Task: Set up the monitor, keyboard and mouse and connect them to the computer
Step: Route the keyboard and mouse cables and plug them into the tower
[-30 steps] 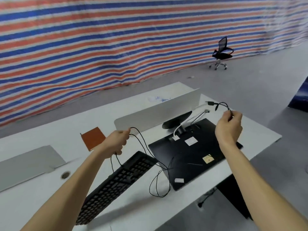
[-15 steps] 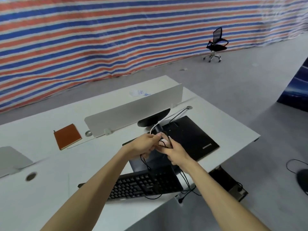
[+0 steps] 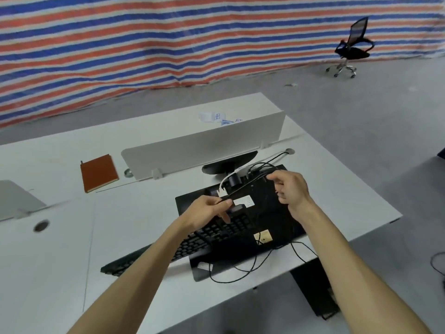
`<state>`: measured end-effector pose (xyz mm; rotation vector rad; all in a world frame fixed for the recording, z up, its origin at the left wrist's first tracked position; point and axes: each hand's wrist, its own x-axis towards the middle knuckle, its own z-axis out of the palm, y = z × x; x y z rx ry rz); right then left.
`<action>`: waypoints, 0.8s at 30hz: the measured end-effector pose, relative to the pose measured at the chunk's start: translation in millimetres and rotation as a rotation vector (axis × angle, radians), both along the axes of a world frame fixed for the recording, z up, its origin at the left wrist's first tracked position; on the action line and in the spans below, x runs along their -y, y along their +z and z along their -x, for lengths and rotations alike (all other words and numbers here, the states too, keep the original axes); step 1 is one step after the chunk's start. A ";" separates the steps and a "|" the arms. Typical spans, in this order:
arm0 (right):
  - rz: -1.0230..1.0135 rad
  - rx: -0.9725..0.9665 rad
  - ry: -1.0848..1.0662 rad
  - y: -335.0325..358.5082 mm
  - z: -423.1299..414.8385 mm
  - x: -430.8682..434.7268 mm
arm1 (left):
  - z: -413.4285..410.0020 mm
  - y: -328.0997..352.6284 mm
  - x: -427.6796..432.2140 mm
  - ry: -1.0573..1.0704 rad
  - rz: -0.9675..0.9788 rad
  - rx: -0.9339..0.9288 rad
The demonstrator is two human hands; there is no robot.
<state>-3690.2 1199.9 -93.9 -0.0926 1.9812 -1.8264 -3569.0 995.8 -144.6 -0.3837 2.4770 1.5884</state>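
The black keyboard [image 3: 183, 244] lies slantwise on the white desk [image 3: 60, 237], its right end resting on the face-down monitor [image 3: 265, 213]. Above it, the left hand [image 3: 207, 210] pinches the thin black cable [image 3: 243, 189], which runs taut to the right hand [image 3: 289, 189], whose fingers curl around it. Drawing it hand over hand, gently, should free the loops hanging over the desk edge without snagging the monitor's white cable [image 3: 225, 182].

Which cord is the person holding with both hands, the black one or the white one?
The black cord, stretched between the left hand and right hand. The white cord lies untouched behind it.
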 end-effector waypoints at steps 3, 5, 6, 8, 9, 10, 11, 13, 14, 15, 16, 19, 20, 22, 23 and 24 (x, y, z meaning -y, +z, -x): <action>0.024 0.042 -0.047 0.7 14.1 -10.6 | 0.4 -30.0 -13.7 0.066 0.224 -0.130; 0.076 0.092 -0.066 1.4 28.1 -20.0 | 10.3 -38.9 -30.9 0.036 0.427 -0.158; 0.103 0.104 -0.074 1.8 32.4 -22.2 | 13.1 -41.6 -37.3 0.004 0.511 -0.133; 0.131 0.088 -0.040 6.6 48.2 -35.1 | 27.2 -45.5 -56.8 -0.009 0.647 -0.055; 0.122 0.071 -0.015 8.6 53.7 -41.1 | 32.7 -47.9 -62.6 0.005 0.684 -0.042; 0.117 0.057 0.004 9.1 59.2 -49.3 | 38.0 -50.4 -70.3 0.033 0.695 -0.047; 0.115 0.053 0.011 9.4 67.4 -61.6 | 45.7 -48.8 -83.6 0.077 0.694 -0.074; 0.094 0.054 0.026 6.9 81.7 -82.3 | 58.6 -44.4 -101.9 0.168 0.734 -0.102; 0.066 0.037 0.046 5.6 92.4 -97.4 | 68.0 -40.0 -113.2 0.196 0.765 -0.097; 0.016 -0.005 0.084 5.6 106.7 -117.5 | 78.6 -34.8 -126.8 0.223 0.787 -0.099; -0.046 -0.064 0.140 5.2 119.2 -133.9 | 85.8 -30.3 -132.9 0.259 0.790 -0.108; -0.305 -0.216 0.389 5.5 160.3 -189.3 | 109.9 -17.2 -149.6 0.366 0.773 -0.204; -0.416 -0.246 0.440 3.1 173.7 -205.8 | 117.7 -14.3 -154.6 0.386 0.772 -0.214; -0.634 -0.292 0.438 -5.5 204.4 -239.6 | 136.8 -6.6 -170.3 0.391 0.749 -0.187; -0.733 -0.328 0.390 -8.3 221.1 -258.6 | 148.3 -2.3 -180.2 0.381 0.760 -0.166; -0.817 -0.352 0.324 -12.5 233.3 -269.3 | 152.7 2.2 -182.1 0.397 0.743 -0.139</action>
